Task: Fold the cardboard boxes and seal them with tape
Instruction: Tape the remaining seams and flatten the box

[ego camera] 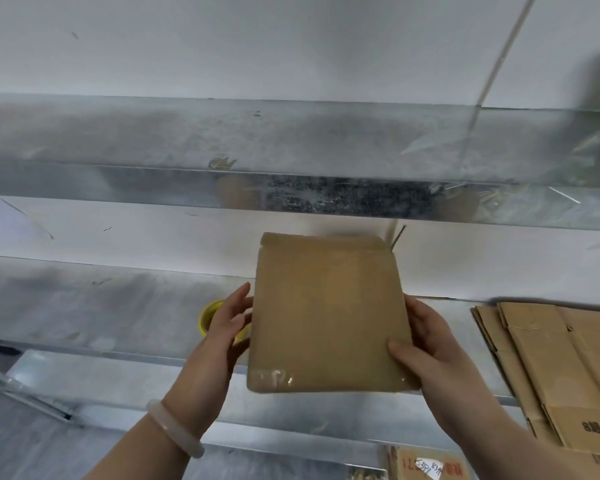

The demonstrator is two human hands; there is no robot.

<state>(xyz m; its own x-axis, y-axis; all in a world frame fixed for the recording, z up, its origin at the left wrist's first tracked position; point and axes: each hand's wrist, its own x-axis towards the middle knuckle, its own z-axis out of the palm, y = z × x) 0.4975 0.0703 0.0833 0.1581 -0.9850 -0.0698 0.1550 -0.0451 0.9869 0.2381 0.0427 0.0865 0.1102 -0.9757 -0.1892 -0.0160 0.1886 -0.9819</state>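
I reach up to the cardboard box [328, 313] with my left hand [227, 323] laid flat against its left edge, fingers nearly straight, and my right hand [426, 337] gripping its right edge, thumb pressed on the front face.

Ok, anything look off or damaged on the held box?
Minor only: the clear tape along the lower edge of the cardboard box is wrinkled near its left corner, and the top flap gapes slightly at the upper right. No tears visible.
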